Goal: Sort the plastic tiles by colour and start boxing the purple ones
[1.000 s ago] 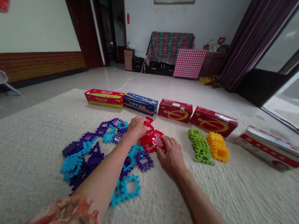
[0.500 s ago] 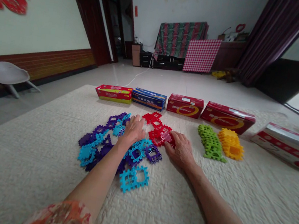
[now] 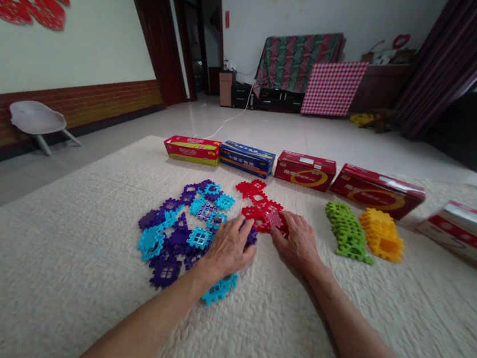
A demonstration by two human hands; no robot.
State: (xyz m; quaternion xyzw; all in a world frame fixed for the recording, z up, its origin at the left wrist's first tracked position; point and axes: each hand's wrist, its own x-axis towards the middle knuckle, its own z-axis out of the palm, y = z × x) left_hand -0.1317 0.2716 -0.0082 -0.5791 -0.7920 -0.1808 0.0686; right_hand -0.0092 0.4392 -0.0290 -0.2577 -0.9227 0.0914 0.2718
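Note:
My left hand (image 3: pixel 227 250) lies palm down at the right edge of a loose pile of purple and light-blue plastic puzzle pieces (image 3: pixel 179 229). Its fingers are curled over a purple piece (image 3: pixel 251 237) that shows only at their tips. A light-blue piece (image 3: pixel 219 290) sticks out under the wrist. My right hand (image 3: pixel 296 243) is just to the right, with its fingertips pinched on the near end of a small heap of red pieces (image 3: pixel 261 207). The two hands are a few centimetres apart on a cream quilted mat (image 3: pixel 83 253).
Right of the red heap lie a green stack (image 3: pixel 348 233) and a yellow stack (image 3: pixel 382 235). A row of flat boxes (image 3: pixel 304 169) lines the mat's far edge, with another box (image 3: pixel 465 233) at the right. A white chair (image 3: pixel 38 120) stands by the left wall.
My left hand has drawn back from the far side of the pile toward me and come down over the purple piece near the red heap. My right hand stays on the red pieces.

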